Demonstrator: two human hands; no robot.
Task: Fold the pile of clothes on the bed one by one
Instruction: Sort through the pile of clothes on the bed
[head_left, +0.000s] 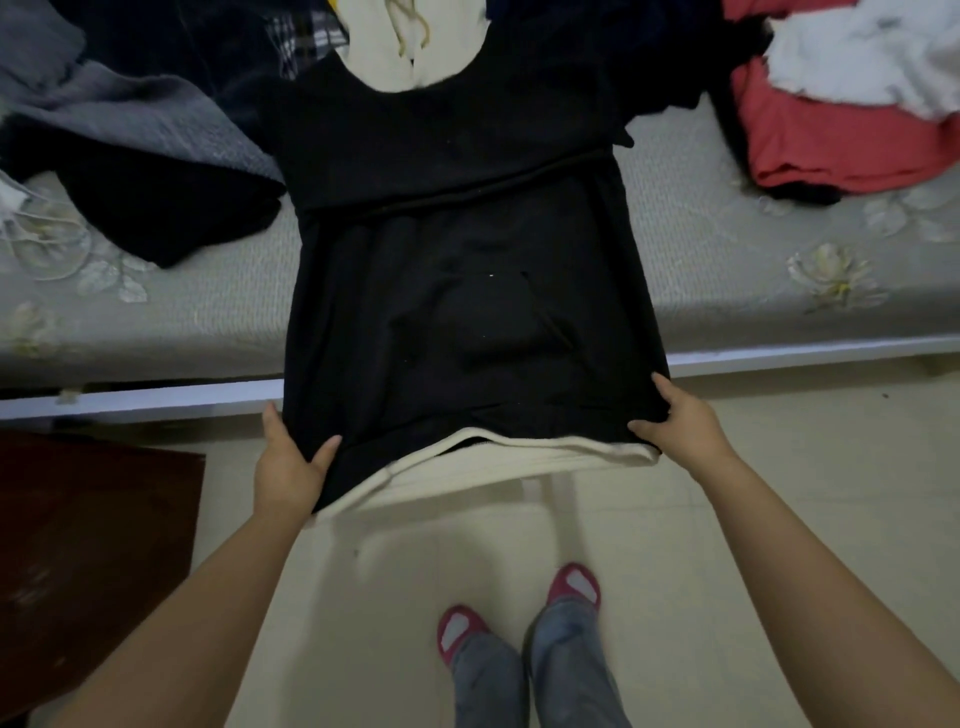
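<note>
Black garment (467, 312) hem overhangs bed (779, 291) edge, both hands gripping.

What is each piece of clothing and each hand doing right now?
Black hoodie: spread flat, hem hanging off the bed.
Left hand: gripping the hem.
Right hand: gripping the hem.
Red garment: folded.
White garment: crumpled on the red one.
Grey garment: unfolded.

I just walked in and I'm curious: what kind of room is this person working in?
Most likely a bedroom at home. A bed with a flower-patterned cover holds loose clothes, such as a red garment, and both hands hold a black hoodie at its edge.
</note>
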